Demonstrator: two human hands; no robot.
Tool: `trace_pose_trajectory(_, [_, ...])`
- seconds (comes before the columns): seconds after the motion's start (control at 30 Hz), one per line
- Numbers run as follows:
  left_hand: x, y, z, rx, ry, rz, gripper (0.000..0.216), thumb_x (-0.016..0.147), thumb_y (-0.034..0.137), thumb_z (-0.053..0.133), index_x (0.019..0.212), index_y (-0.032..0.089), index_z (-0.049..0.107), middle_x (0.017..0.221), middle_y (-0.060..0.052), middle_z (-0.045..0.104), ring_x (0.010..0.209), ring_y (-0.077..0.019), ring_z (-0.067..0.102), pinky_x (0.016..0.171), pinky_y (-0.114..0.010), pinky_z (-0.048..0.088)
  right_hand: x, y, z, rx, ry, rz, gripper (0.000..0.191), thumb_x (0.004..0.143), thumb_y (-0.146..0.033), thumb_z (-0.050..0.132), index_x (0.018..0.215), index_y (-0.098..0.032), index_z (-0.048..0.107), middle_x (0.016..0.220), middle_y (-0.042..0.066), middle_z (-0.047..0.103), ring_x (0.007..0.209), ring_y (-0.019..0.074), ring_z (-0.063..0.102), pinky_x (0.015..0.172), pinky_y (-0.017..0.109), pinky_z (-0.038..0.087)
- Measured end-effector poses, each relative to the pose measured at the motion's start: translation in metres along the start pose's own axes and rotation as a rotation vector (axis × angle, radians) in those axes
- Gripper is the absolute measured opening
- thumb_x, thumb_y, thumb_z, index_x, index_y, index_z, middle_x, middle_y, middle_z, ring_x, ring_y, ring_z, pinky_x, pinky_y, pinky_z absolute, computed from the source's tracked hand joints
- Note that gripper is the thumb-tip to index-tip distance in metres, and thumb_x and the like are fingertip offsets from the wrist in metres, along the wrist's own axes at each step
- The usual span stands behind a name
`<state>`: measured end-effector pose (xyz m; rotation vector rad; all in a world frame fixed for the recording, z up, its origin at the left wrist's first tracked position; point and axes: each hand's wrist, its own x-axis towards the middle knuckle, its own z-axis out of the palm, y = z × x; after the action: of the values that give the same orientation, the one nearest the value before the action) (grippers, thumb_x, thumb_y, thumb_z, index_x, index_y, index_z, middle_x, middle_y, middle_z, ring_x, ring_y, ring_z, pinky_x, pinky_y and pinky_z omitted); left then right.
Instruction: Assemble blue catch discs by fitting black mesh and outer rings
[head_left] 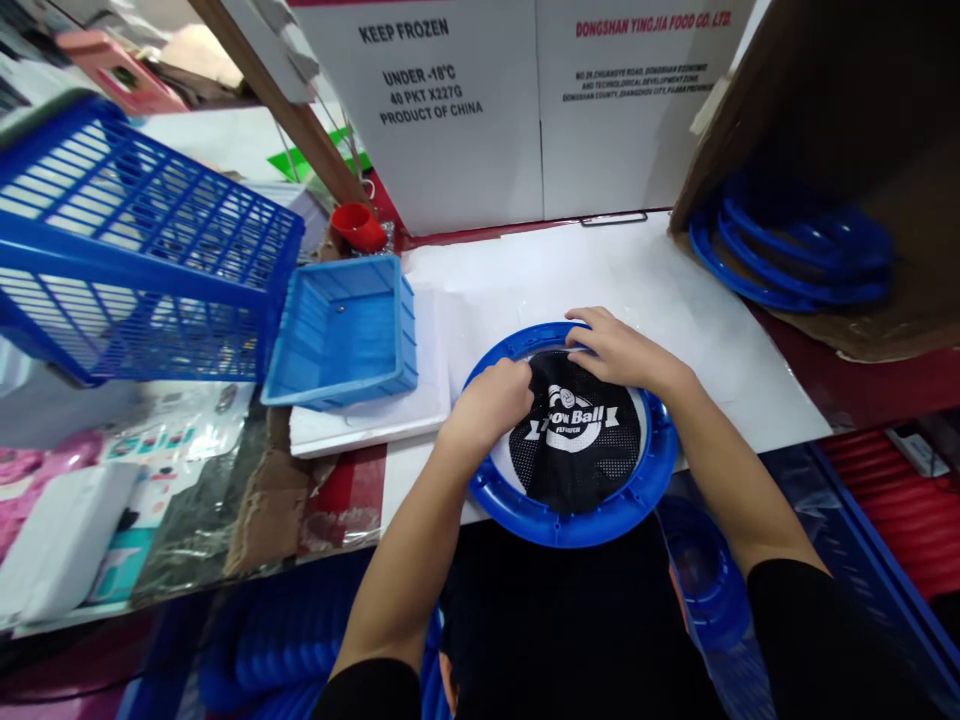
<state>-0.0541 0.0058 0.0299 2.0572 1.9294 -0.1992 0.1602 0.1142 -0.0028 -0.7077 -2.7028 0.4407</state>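
Note:
A blue plastic ring (577,528) lies on the white work surface in front of me, its near edge over the table edge. Inside it is a round black mesh (574,470) printed with a white "Ball" logo; pale gaps show between mesh and ring at the sides. My left hand (499,398) is closed at the mesh's left edge, fingers curled down so that the tips are hidden. Across the far right part of the ring rests my right hand (619,348), fingers spread, touching the rim and the mesh's upper edge.
At left stand a light-blue tray (411,340) with a small bit inside, a blue basket (150,270) on its side and a red cup (360,228). A white carton (480,160) closes off the back. More blue rings (795,260) sit in a cardboard box at right.

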Motion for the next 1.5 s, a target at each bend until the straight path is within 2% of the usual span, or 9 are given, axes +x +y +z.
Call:
trace_pose_trajectory(0.17, [-0.007, -0.008, -0.005, -0.045, 0.118, -0.092, 0.023, 0.098, 0.012, 0.052, 0.108, 0.014, 0.073, 0.098, -0.018, 0.075, 0.091, -0.0333, 0.076, 0.078, -0.042, 0.056, -0.007, 0.003, 0.001, -0.013, -0.035, 0.073, 0.009, 0.097, -0.023, 0.073, 0.106, -0.025, 0.072, 0.152, 0.015, 0.057, 0.147, 0.0391, 0.050, 0.122, 0.066, 0.048])
trace_pose_trajectory(0.33, [0.003, -0.004, 0.009, -0.182, 0.186, 0.061, 0.020, 0.101, 0.034, 0.064, 0.105, 0.016, 0.070, 0.099, -0.017, 0.074, 0.089, -0.0345, 0.074, 0.075, -0.042, 0.056, -0.002, 0.003, 0.011, 0.029, -0.038, 0.090, 0.014, 0.095, -0.011, 0.066, 0.095, -0.025, 0.071, 0.151, 0.014, 0.059, 0.145, 0.0392, 0.051, 0.121, 0.068, 0.048])
trace_pose_trajectory(0.43, [0.003, -0.002, 0.015, -0.151, 0.121, 0.119, 0.009, 0.097, 0.023, 0.063, 0.100, 0.018, 0.070, 0.094, -0.015, 0.074, 0.083, -0.0314, 0.073, 0.071, -0.039, 0.054, -0.003, -0.001, 0.002, 0.041, -0.018, 0.068, 0.015, 0.095, -0.011, 0.063, 0.092, -0.024, 0.069, 0.146, 0.014, 0.061, 0.144, 0.0388, 0.051, 0.119, 0.066, 0.047])
trace_pose_trajectory(0.57, [-0.009, -0.012, 0.010, -0.061, 0.140, 0.039, 0.019, 0.091, 0.009, 0.052, 0.096, 0.018, 0.068, 0.084, -0.014, 0.072, 0.074, -0.0310, 0.070, 0.065, -0.038, 0.048, -0.006, -0.010, -0.016, 0.084, -0.020, 0.047, 0.012, 0.104, -0.023, 0.056, 0.096, -0.025, 0.065, 0.119, 0.011, 0.070, 0.118, 0.0317, 0.061, 0.105, 0.053, 0.053])
trace_pose_trajectory(0.73, [-0.022, -0.026, -0.004, 0.027, 0.173, -0.049, 0.024, 0.091, 0.013, 0.054, 0.110, 0.017, 0.067, 0.089, -0.015, 0.073, 0.071, -0.0315, 0.068, 0.063, -0.040, 0.048, -0.007, -0.021, -0.021, 0.065, -0.176, 0.190, 0.012, 0.104, -0.024, 0.053, 0.099, -0.027, 0.064, 0.090, 0.003, 0.072, 0.080, 0.0240, 0.065, 0.073, 0.041, 0.049])
trace_pose_trajectory(0.87, [-0.009, -0.014, -0.003, -0.025, 0.167, 0.165, 0.025, 0.099, 0.020, 0.052, 0.117, 0.015, 0.068, 0.119, -0.018, 0.071, 0.089, -0.0310, 0.070, 0.075, -0.042, 0.055, -0.006, -0.019, -0.012, 0.006, -0.095, 0.181, 0.017, 0.101, -0.021, 0.055, 0.108, -0.028, 0.068, 0.106, 0.004, 0.078, 0.094, 0.0259, 0.070, 0.080, 0.041, 0.051])
trace_pose_trajectory(1.07, [0.031, -0.006, 0.011, -0.220, 0.229, 0.470, 0.040, 0.103, 0.027, 0.057, 0.141, 0.016, 0.060, 0.136, -0.016, 0.066, 0.125, -0.0311, 0.062, 0.111, -0.047, 0.051, -0.005, -0.008, -0.006, 0.177, 0.064, 0.130, 0.023, 0.095, -0.014, 0.057, 0.110, -0.025, 0.071, 0.112, 0.006, 0.078, 0.103, 0.0245, 0.071, 0.094, 0.042, 0.056])
trace_pose_trajectory(1.3, [0.053, -0.020, 0.003, -0.552, 0.284, 0.436, 0.004, 0.094, 0.024, 0.065, 0.091, 0.021, 0.065, 0.095, -0.004, 0.072, 0.091, -0.0202, 0.067, 0.089, -0.037, 0.055, -0.002, -0.007, -0.009, 0.338, 0.121, 0.147, 0.012, 0.098, -0.023, 0.061, 0.102, -0.026, 0.072, 0.104, 0.004, 0.078, 0.094, 0.0222, 0.069, 0.091, 0.041, 0.055])
trace_pose_trajectory(1.5, [0.054, -0.014, 0.003, -0.744, 0.384, 0.359, 0.007, 0.091, 0.020, 0.068, 0.094, 0.021, 0.062, 0.093, -0.003, 0.076, 0.086, -0.0179, 0.070, 0.081, -0.032, 0.056, 0.005, -0.001, -0.001, 0.210, 0.168, 0.144, 0.015, 0.097, -0.018, 0.057, 0.094, -0.024, 0.071, 0.096, 0.005, 0.076, 0.089, 0.0225, 0.067, 0.089, 0.040, 0.053])
